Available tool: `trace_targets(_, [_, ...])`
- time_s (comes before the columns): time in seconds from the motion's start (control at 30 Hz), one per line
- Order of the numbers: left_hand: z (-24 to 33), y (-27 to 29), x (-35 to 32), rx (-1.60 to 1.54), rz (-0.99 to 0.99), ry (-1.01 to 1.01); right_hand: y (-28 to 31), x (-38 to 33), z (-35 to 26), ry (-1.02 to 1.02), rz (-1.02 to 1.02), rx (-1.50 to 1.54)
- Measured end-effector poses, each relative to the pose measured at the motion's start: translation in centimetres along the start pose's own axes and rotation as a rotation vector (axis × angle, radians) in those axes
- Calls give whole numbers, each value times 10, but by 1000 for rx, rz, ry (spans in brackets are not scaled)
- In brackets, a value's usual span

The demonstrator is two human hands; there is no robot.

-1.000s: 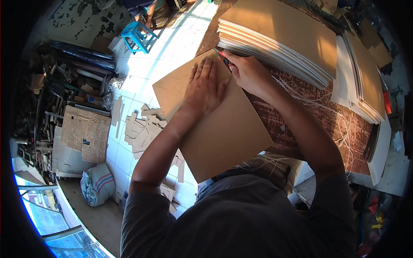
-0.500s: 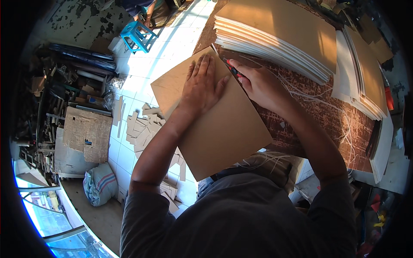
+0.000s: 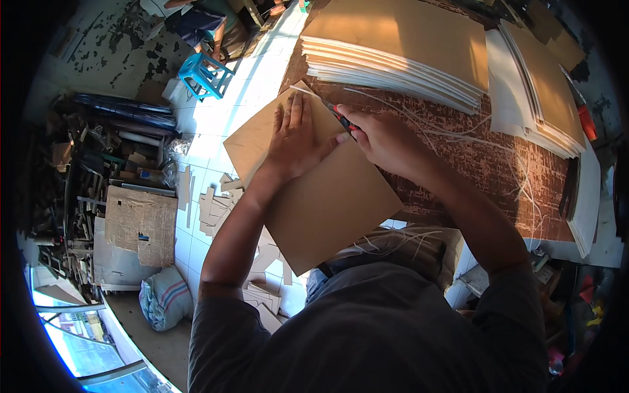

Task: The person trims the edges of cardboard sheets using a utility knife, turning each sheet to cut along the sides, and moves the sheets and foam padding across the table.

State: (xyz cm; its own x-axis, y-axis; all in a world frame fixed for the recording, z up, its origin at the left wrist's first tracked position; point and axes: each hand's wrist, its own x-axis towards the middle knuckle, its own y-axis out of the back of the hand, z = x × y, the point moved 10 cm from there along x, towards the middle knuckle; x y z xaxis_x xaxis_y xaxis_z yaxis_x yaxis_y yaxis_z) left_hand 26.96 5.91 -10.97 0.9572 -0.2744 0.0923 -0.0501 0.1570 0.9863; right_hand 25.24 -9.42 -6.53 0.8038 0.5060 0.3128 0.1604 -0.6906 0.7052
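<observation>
A worn, reddish-brown table (image 3: 498,170) is covered at its far edge by a tall stack of flat brown boards (image 3: 406,46). A smooth brown cardboard sheet (image 3: 327,196) is laid over the table's near edge, overhanging it. It is pressed flat by the left hand (image 3: 298,134), fingers spread. A red-handled knife (image 3: 342,119) is gripped in the right hand (image 3: 386,141), fingers closed, at the sheet's right edge.

Sunlight is falling across the white tiled floor (image 3: 196,124), where a blue plastic stool (image 3: 204,73) is standing near a cluttered scrap pile (image 3: 85,183) and a peeling wall (image 3: 98,39).
</observation>
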Motion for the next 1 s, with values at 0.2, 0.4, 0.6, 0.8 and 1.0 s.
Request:
trace_targets(0.2, [5,-3,5,52,-159,21,-3,0,5,-21,-25,-10])
trace_targets(0.4, [5,-4,5,73,-104,11,0,-9,1,3,4,31])
trace_targets(0.6, [3,-7,6,127,-128,8,9,-25,-3,11,18,54])
trace_targets(0.8, [2,-9,6,111,-118,-43,11,-34,-1,-57,-35,50])
trace_targets(1.0, [2,-7,7,71,-114,-82,15,-42,-3,-56,-37,30])
